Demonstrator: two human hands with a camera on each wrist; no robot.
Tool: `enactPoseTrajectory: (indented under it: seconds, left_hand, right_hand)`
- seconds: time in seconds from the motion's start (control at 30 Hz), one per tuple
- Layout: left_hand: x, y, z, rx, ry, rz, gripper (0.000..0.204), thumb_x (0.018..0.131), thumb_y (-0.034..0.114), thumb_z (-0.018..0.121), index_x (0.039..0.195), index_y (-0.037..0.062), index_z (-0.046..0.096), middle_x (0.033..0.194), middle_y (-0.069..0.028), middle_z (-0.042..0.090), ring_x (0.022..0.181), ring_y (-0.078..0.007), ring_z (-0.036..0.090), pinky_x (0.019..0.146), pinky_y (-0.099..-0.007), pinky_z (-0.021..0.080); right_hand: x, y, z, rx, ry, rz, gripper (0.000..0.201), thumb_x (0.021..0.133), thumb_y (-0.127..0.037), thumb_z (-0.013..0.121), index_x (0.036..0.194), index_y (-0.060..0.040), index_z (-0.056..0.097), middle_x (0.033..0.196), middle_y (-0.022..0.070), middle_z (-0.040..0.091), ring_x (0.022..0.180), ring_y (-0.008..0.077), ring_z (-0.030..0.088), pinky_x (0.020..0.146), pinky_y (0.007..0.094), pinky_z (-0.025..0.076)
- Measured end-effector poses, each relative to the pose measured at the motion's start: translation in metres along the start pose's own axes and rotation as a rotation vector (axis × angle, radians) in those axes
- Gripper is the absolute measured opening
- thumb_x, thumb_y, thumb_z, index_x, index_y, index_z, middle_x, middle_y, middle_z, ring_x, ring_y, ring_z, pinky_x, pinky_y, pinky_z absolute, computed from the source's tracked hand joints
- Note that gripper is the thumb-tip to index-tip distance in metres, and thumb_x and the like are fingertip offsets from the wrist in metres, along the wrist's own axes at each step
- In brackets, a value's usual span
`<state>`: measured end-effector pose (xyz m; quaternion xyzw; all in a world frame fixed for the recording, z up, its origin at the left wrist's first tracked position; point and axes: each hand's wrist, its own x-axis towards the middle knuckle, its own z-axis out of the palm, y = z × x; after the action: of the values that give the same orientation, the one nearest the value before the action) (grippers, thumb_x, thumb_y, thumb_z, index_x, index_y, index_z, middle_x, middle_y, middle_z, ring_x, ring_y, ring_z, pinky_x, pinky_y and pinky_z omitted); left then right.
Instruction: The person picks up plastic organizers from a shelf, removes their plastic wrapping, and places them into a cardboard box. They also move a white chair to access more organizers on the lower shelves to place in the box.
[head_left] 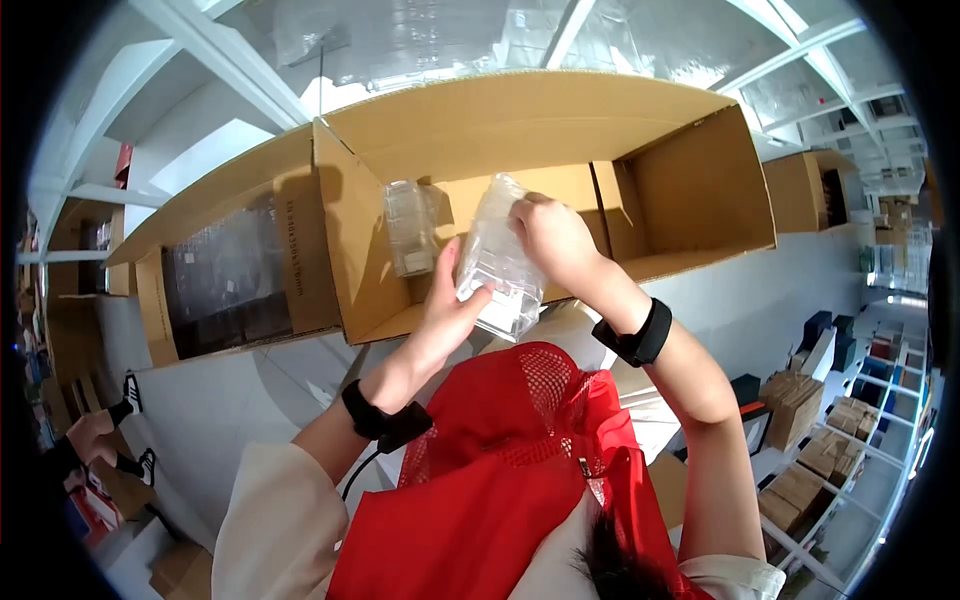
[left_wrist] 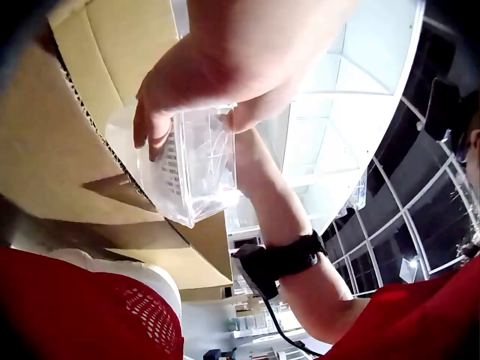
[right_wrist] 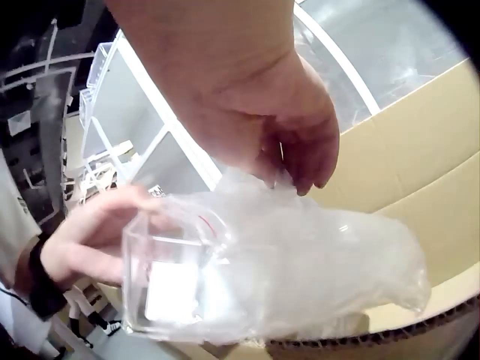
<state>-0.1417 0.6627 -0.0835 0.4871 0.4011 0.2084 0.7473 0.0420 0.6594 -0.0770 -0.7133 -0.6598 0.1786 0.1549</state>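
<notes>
Over the near edge of a big cardboard carton point(head_left: 545, 90), both hands hold a clear plastic box in a thin clear bag point(head_left: 490, 265). My left hand point(head_left: 447, 312) grips the near end of the box, thumb on one side and fingers on the other. A white label point(right_wrist: 171, 291) shows through that end in the right wrist view. My right hand point(right_wrist: 289, 131) has its fingers curled and pinches the loose film of the bag along the top. A similar clear package point(head_left: 408, 228) stands inside the carton at its left end.
A second open carton point(head_left: 228, 270) with clear plastic things in it adjoins on the left. Another cardboard box point(head_left: 808, 190) stands at the right. White frame bars point(head_left: 225, 60) run behind. A person's legs point(head_left: 95, 445) show at lower left, and shelves of brown parcels point(head_left: 825, 455) at lower right.
</notes>
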Motion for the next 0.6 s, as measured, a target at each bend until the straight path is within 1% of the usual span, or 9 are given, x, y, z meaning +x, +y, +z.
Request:
enactPoseTrajectory:
  seconds: [0.07,0.13,0.17,0.27,0.3,0.4,0.43,0.53,0.6]
  left_hand:
    - [0.005,-0.002,-0.006,-0.118,0.023,-0.149,0.067,0.088,0.012,0.053,0.139,0.0035,0.009,0.133,-0.0154,0.034,0.118,-0.0229,0.043,0.092,-0.0344,0.042]
    - [0.016,-0.005,-0.018,-0.204,0.006,-0.378,0.077,0.086,0.015,0.055,0.139,0.0003,0.001,0.139,-0.0151,0.029,0.124,-0.0232,0.036,0.100,-0.0360,0.033]
    - [0.022,-0.008,-0.022,-0.198,-0.010,-0.436,0.072,0.087,0.019,0.054,0.138,0.0004,0.008,0.132,-0.0138,0.039,0.120,-0.0219,0.041,0.097,-0.0378,0.037]
    - [0.045,-0.010,-0.030,-0.330,-0.209,-0.342,0.058,0.087,0.022,0.054,0.133,0.0012,0.025,0.123,-0.0119,0.047,0.115,-0.0217,0.046,0.097,-0.0386,0.039]
    - [0.055,-0.009,-0.035,-0.344,-0.208,-0.484,0.042,0.090,0.023,0.050,0.124,0.0024,0.037,0.120,-0.0103,0.049,0.111,-0.0226,0.050,0.097,-0.0409,0.040]
    - [0.078,-0.005,-0.037,-0.436,0.004,-0.576,0.033,0.092,0.021,0.045,0.120,0.0036,0.040,0.118,-0.0112,0.051,0.111,-0.0242,0.050,0.098,-0.0410,0.040]
    - [0.085,-0.011,-0.048,-0.459,-0.059,-0.492,0.032,0.095,0.020,0.039,0.122,0.0029,0.040,0.120,-0.0127,0.050,0.112,-0.0255,0.050,0.096,-0.0410,0.042]
    - [0.115,-0.039,-0.074,-0.373,0.103,-0.599,0.033,0.095,0.021,0.037,0.123,0.0030,0.039,0.123,-0.0139,0.048,0.114,-0.0271,0.048,0.092,-0.0412,0.046]
    - [0.132,-0.065,-0.099,-0.321,0.144,-0.623,0.034,0.094,0.019,0.037,0.125,0.0034,0.037,0.125,-0.0149,0.046,0.114,-0.0288,0.048,0.088,-0.0422,0.048]
  right_hand:
    - [0.007,-0.009,-0.008,0.073,-0.026,-0.036,0.011,0.075,-0.007,0.054,0.079,0.0006,0.061,0.082,0.0180,0.061,0.074,0.0358,0.060,0.068,0.0428,0.048]
    - [0.014,-0.021,-0.023,0.236,-0.063,-0.137,0.013,0.074,-0.008,0.057,0.080,0.0014,0.062,0.081,0.0185,0.061,0.075,0.0355,0.060,0.070,0.0403,0.048]
    - [0.019,-0.022,-0.019,0.248,-0.108,-0.115,0.013,0.073,-0.008,0.057,0.081,0.0009,0.063,0.080,0.0187,0.062,0.076,0.0352,0.060,0.071,0.0396,0.048]
    - [0.031,-0.013,0.003,0.353,-0.281,-0.152,0.013,0.071,-0.005,0.058,0.081,-0.0011,0.065,0.078,0.0180,0.063,0.077,0.0315,0.062,0.073,0.0355,0.048]
    - [0.040,-0.008,0.010,0.403,-0.345,-0.127,0.013,0.074,-0.008,0.058,0.083,-0.0010,0.065,0.079,0.0159,0.064,0.077,0.0287,0.062,0.073,0.0348,0.048]
    - [0.066,0.017,0.016,0.718,-0.468,-0.004,0.018,0.082,-0.017,0.058,0.090,-0.0017,0.064,0.082,0.0106,0.066,0.080,0.0221,0.062,0.074,0.0323,0.048]
    - [0.074,0.028,0.016,0.850,-0.495,0.047,0.020,0.085,-0.020,0.058,0.091,-0.0021,0.064,0.083,0.0090,0.066,0.081,0.0202,0.062,0.073,0.0315,0.048]
    - [0.098,0.068,0.009,0.829,-0.371,0.200,0.029,0.089,-0.029,0.053,0.098,-0.0036,0.062,0.090,0.0058,0.064,0.085,0.0167,0.060,0.073,0.0288,0.047]
    - [0.108,0.104,0.020,1.106,-0.220,0.383,0.025,0.088,-0.022,0.052,0.088,0.0002,0.062,0.081,0.0054,0.064,0.071,0.0145,0.059,0.064,0.0288,0.047]
